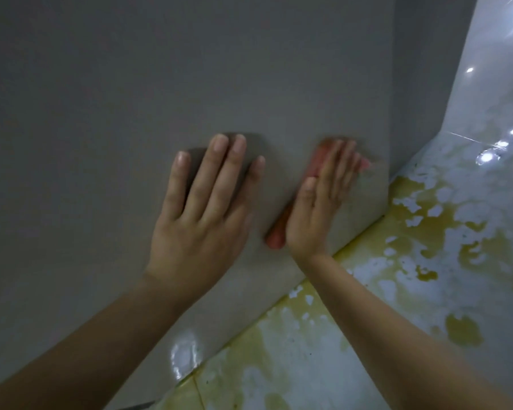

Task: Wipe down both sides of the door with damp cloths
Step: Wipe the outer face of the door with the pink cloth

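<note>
Looking down from the head camera, there's only this one view, and most of it is a plain grey door (131,84) with a matte face. Both hands are flat against it, low down near its bottom edge.

The left hand (202,220) has its fingers straight and a bit spread, palm pushing on a dark grey cloth (197,158). You only catch bits of that cloth peeking out between and above the fingers, since it's nearly the same colour as the door. So nothing's gripped there, it's just pressed flat.

The right hand (317,208) is closer to the door's bottom right corner, also with straight fingers, pressing a pinkish-red cloth (279,232) onto the surface. That cloth sticks out along the thumb side of the hand, down to about wrist level, and a small bit shows past the fingertips too. The fingers look a little blurry, so I can't tell the exact spot of each one.

Below the door's bottom edge is a glossy tiled floor (427,276), wet-looking, with yellowish stains and puddly patches all over. Bright light spots reflect in the top right, and there's another shiny patch near the door's bottom edge, between the two forearms.
</note>
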`<state>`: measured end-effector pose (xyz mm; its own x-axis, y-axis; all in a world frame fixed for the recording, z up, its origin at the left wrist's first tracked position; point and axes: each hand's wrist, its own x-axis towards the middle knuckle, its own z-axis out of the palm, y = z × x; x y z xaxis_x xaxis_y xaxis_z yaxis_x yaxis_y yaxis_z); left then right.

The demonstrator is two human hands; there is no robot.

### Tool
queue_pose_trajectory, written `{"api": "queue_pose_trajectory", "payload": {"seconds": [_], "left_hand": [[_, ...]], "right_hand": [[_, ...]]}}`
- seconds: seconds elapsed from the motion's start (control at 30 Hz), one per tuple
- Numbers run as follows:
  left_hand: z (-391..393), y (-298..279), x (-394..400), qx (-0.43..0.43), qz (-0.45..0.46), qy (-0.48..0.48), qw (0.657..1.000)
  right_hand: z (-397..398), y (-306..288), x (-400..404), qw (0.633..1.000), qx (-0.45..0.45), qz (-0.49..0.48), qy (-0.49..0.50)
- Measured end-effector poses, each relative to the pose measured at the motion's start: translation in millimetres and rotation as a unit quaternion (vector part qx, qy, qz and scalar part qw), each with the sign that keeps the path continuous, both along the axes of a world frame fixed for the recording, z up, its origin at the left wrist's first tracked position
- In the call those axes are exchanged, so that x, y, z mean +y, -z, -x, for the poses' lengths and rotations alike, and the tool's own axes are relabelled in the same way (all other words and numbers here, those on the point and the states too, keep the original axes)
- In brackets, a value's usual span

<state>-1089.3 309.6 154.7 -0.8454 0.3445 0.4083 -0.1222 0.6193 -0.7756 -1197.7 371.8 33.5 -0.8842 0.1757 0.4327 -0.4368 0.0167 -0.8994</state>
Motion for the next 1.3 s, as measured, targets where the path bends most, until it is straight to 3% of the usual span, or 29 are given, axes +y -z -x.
{"api": "queue_pose_trajectory", "payload": {"seconds": [0.07, 0.13, 0.27, 0.37, 0.47, 0.57, 0.63, 0.73, 0.8, 0.87, 0.97, 1.13, 1.2, 1.3], "left_hand": [[2, -1, 3, -0.003, -0.004, -0.005, 1.000], [2, -2, 6, -0.012, -0.014, -0.003, 1.000], [9, -13, 12, 0.010, -0.029, 0.022, 0.999], [29, -22, 22, 0.010, -0.045, 0.034, 0.998], [51, -20, 36, -0.031, -0.041, 0.044, 0.998], [74, -9, 48, -0.074, -0.038, 0.062, 0.995], [89, 1, 54, -0.096, -0.028, 0.055, 0.994], [107, 13, 56, -0.125, 0.019, 0.053, 0.991], [115, 18, 55, -0.142, 0.022, 0.065, 0.987], [120, 20, 55, -0.151, 0.028, 0.074, 0.985], [118, 25, 53, -0.156, 0.063, 0.065, 0.984], [119, 29, 50, -0.149, 0.046, 0.063, 0.986], [119, 31, 48, -0.151, 0.040, 0.078, 0.985], [122, 33, 47, -0.145, 0.028, 0.082, 0.986]], "right_hand": [[8, 2, 2, 0.982, -0.161, 0.101, 0.016], [5, -8, -2, 0.972, -0.202, 0.118, 0.018], [-21, -36, -18, 0.999, 0.041, -0.016, -0.014], [0, -29, -9, 0.996, 0.083, -0.036, -0.011], [31, 8, 8, 0.994, -0.091, 0.039, 0.035], [28, 21, 8, 0.949, -0.284, 0.127, 0.044], [12, 17, -2, 0.954, -0.280, 0.102, 0.024], [1, 16, -12, 0.987, -0.155, 0.036, 0.020], [13, 30, -8, 0.990, -0.130, 0.022, 0.039], [29, 54, 0, 0.967, -0.232, 0.083, 0.065], [23, 77, 2, 0.903, -0.398, 0.139, 0.079], [-23, 69, -15, 0.925, -0.348, 0.152, 0.027], [2, 78, -2, 0.934, -0.333, 0.125, 0.026], [48, 92, 18, 0.915, -0.373, 0.148, 0.041]]}}
